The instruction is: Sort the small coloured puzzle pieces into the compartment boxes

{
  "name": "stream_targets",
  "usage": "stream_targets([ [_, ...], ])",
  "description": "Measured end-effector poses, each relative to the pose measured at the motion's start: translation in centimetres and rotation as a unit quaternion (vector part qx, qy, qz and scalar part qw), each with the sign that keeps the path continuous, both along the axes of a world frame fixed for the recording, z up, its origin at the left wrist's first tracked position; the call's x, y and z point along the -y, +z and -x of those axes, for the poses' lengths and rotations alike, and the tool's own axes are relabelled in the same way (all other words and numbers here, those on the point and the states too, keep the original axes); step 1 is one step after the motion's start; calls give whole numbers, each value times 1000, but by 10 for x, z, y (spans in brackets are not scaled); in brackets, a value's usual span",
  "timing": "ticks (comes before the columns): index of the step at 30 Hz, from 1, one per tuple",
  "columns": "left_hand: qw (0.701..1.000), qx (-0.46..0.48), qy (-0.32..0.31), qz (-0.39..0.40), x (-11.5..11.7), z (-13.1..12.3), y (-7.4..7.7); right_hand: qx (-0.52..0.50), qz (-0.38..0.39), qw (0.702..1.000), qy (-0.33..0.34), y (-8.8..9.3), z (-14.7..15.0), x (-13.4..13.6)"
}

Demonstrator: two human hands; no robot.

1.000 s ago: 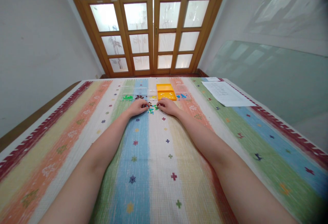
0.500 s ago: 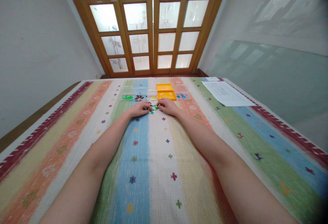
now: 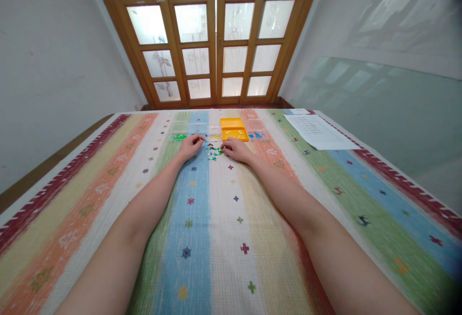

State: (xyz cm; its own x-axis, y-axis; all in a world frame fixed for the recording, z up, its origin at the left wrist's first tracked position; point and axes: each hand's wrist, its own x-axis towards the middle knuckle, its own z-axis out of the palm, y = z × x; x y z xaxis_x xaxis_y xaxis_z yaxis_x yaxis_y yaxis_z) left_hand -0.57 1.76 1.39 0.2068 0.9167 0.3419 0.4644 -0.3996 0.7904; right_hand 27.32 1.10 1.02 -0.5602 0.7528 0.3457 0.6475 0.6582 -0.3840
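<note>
A small pile of green, blue, yellow and brown pieces [image 3: 213, 153] lies on the striped cloth between my hands. My left hand [image 3: 191, 147] is just left of the pile, its fingers drawn together at the front edge of a clear box that it partly covers. Whether a piece is between those fingertips is too small to tell. My right hand [image 3: 236, 149] rests at the pile's right side, fingers curled down against the green pieces [image 3: 220, 151]; what its fingertips pinch is hidden.
Behind the hands stands a row of open boxes: a clear one with green pieces [image 3: 179, 137], a yellow-orange box [image 3: 234, 123] with white pieces, and a clear one with blue pieces [image 3: 256, 135]. Yellow pieces [image 3: 216, 137] lie beside it. Printed paper [image 3: 317, 132] lies to the right.
My left hand has moved away from the pile, up and to the left, to the clear box of dark brown pieces, uncovering more of the pile. The right hand stays in place.
</note>
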Motion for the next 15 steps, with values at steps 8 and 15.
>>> stream_targets([
  [8,973,155,171,-6,-25,32,-9,-7,8,1000,-2,1,0,2],
  [15,958,182,222,23,-29,41,-11,-4,9,1000,-3,1,0,1],
])
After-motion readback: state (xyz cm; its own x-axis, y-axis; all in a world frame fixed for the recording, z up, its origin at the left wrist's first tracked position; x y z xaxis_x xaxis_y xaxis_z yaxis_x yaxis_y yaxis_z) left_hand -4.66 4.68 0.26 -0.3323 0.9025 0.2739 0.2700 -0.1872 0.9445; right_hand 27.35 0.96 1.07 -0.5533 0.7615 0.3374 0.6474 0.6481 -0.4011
